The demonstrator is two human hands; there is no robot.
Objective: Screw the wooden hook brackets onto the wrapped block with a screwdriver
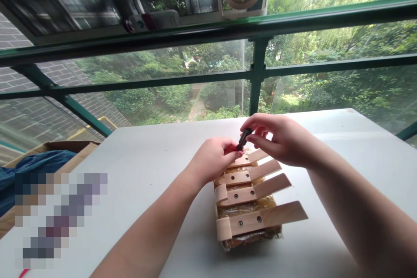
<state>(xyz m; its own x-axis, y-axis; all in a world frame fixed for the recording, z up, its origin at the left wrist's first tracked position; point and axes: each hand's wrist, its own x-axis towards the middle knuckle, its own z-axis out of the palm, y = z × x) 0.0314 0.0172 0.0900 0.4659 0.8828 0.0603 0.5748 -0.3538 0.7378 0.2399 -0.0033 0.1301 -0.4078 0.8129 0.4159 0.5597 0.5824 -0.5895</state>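
Right hand (276, 134) closes its thumb and fingertips around the upper part of a short, dark tool (244, 138), above the far end of a plastic-wrapped block (243, 241) on a white bench (156, 182). The tool leans, its top toward the right hand and its lower end down toward the left hand (210, 160). Left fingers are drawn narrow at that lower end, just beside the farthest visible wooden strip; what they pinch is hidden. Four wooden strips (276, 215) with screws cross the block, whose long axis runs away from the person.
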